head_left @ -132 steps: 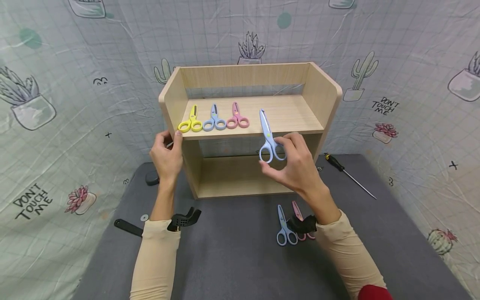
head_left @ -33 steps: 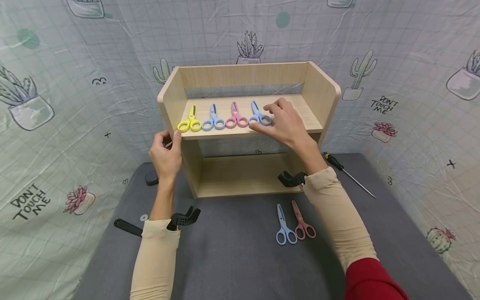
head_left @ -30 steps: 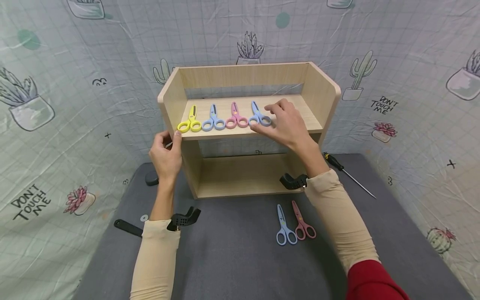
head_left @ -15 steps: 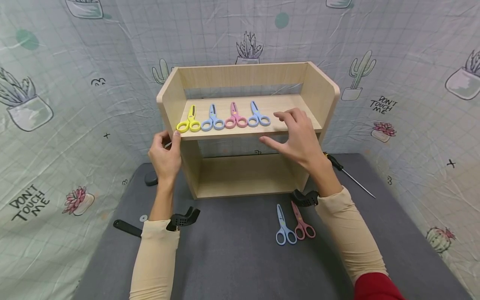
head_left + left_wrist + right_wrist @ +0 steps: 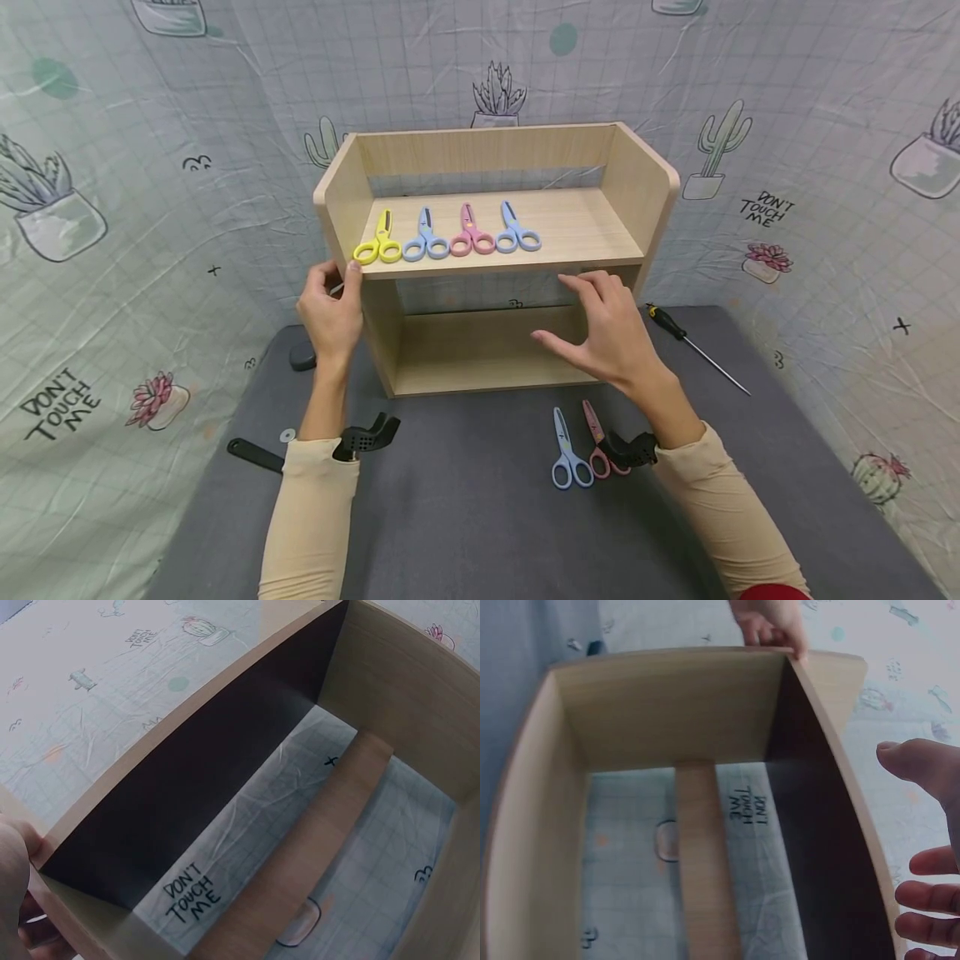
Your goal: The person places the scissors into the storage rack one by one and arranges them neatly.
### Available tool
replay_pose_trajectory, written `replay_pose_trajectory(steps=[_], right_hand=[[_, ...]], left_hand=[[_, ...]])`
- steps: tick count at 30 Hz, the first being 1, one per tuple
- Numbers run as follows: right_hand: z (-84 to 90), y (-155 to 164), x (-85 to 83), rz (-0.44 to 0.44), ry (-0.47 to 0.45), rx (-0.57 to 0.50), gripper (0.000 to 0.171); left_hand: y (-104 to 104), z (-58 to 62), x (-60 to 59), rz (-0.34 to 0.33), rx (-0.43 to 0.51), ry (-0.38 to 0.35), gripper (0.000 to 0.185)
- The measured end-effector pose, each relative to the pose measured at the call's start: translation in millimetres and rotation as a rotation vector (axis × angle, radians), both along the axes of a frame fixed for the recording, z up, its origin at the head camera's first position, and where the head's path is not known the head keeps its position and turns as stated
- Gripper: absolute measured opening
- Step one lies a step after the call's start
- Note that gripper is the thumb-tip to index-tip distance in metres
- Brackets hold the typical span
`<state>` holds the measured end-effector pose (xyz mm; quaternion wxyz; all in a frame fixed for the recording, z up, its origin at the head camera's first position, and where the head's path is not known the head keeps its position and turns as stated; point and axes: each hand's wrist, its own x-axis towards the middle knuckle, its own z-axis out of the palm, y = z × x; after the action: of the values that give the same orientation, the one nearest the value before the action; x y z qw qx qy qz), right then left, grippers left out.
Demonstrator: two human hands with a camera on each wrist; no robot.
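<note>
A two-tier wooden shelf [image 5: 480, 268] stands on the grey table. Along its upper board, a yellow pair of scissors [image 5: 387, 248], a blue pair [image 5: 426, 243], a pink pair [image 5: 472, 238] and another blue pair [image 5: 517, 237] lie in a row, blades to the back. My left hand [image 5: 332, 312] grips the shelf's left side, thumb at the upper board's front corner; the left wrist view shows the thumb on that edge. My right hand [image 5: 611, 337], thumb and fingers spread apart, holds nothing in front of the lower compartment. Below it, blue scissors [image 5: 566, 454] and partly covered pink scissors [image 5: 596, 425] lie on the table.
A screwdriver [image 5: 682, 333] with a black and yellow handle lies right of the shelf. At the left are a black handle [image 5: 255, 455] partly under the forearm, a small washer-like disc [image 5: 287, 435] and a dark rounded object [image 5: 302, 357]. Patterned cloth [image 5: 225, 100] surrounds the table.
My right hand has set the blue scissors on the upper board, let go of them, and drawn back down and to the right. My left hand stays at the shelf's side.
</note>
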<state>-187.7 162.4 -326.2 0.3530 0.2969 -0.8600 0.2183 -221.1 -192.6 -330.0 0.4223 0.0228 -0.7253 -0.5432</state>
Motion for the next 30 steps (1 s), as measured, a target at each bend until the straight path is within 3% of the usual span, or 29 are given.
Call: replay_pose_trajectory(steps=[18, 30], right_hand=[[-56.2, 10.8, 36.6, 0.034, -0.062, 0.070, 0.082], [-112.1, 10.9, 55.9, -0.014, -0.237, 0.148, 0.081]], left_hand=[[2.0, 0.0, 0.8, -0.001, 0.010, 0.004, 0.037], [1.6, 1.9, 1.4, 0.000, 0.013, 0.000, 0.037]])
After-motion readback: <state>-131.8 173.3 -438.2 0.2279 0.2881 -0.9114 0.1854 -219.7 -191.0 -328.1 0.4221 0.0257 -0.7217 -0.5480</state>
